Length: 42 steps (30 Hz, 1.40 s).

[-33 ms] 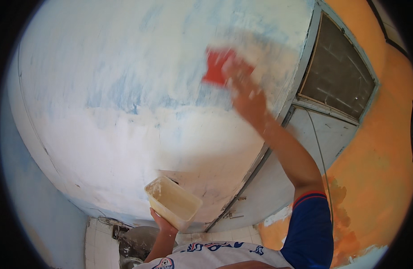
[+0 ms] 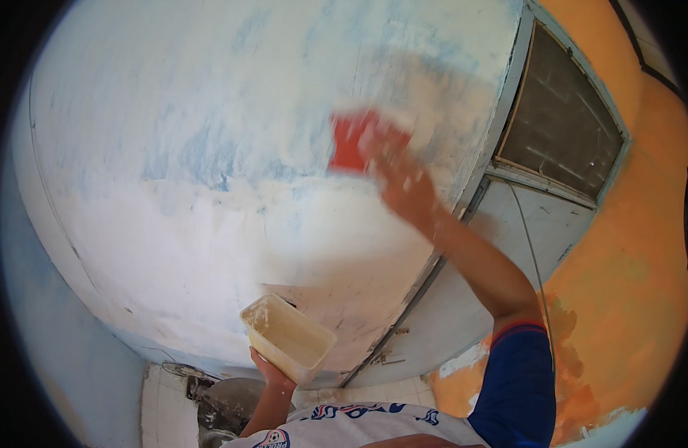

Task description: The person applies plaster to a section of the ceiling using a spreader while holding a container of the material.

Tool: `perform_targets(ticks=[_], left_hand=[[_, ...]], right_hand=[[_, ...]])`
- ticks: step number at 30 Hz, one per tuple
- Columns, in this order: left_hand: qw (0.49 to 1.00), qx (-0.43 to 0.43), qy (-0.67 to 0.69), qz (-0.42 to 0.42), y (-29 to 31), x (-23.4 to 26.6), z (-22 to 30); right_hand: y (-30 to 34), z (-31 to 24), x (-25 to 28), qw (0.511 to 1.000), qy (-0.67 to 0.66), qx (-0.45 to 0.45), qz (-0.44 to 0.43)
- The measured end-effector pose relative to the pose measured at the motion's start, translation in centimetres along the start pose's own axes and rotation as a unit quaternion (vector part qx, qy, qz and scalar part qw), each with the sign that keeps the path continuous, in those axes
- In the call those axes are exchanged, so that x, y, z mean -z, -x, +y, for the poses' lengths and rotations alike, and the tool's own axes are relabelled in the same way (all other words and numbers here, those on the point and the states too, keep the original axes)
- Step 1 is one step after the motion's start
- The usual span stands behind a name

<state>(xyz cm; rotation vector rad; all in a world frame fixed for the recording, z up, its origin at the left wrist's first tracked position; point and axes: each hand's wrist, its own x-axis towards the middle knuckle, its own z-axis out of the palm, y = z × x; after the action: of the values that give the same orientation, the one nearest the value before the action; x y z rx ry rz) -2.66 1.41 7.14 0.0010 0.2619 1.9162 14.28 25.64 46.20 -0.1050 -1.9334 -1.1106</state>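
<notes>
Right hand (image 2: 405, 178) gripping flat, blurred red tool (image 2: 350, 142), arm (image 2: 487, 267) raised; left hand (image 2: 273, 371) holding smeared, rectangular cream tub (image 2: 275, 354).

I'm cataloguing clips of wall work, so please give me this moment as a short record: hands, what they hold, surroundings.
Left hand: the left hand supports a pale rectangular tub from its lower side
Tub: tilted, open at the top, whitish smears inside
Right hand: the right hand grips a flat red tool, both blurred
Tool contact: close to the wall; blur hides whether it touches
Wall: whitish, streaked with blue
Right side: dark framed panel, then an orange wall
</notes>
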Motion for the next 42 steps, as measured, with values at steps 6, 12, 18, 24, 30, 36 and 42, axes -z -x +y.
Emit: perform_targets(ticks=[6, 12, 18, 24, 30, 36, 42], left_hand=[[0.999, 0.033, -0.009, -0.016, -0.2, -0.7, -0.5], [0.999, 0.026, -0.033, 0.014, -1.3, -2.9, -0.1], [0.996, -0.057, -0.061, 0.009, -1.4, -6.3, -1.0], [0.988, -0.114, -0.04, -0.091, -2.6, 1.0, -0.9], [0.99, -0.046, -0.061, -0.114, -3.4, 9.0, -2.4], [0.993, 0.005, -0.074, -0.087, -2.6, 8.7, -2.5], [0.994, 0.011, -0.079, -0.073, -2.4, 8.4, -2.1]], right_hand=[[8.1, -10.0, 6.0, 0.901, -0.356, -0.209, -0.131], [7.3, -17.0, 8.8, 0.469, -0.59, -0.657, -0.007], [8.4, -20.3, 9.7, 0.475, -0.621, -0.623, 0.005], [6.2, -24.3, 12.8, 0.576, -0.58, -0.571, -0.079], [7.5, -26.4, 12.2, 0.698, -0.494, -0.419, -0.305], [8.8, -28.7, 10.9, 0.691, -0.503, -0.415, -0.312], [9.2, -29.5, 10.9, 0.686, -0.48, -0.423, -0.347]])
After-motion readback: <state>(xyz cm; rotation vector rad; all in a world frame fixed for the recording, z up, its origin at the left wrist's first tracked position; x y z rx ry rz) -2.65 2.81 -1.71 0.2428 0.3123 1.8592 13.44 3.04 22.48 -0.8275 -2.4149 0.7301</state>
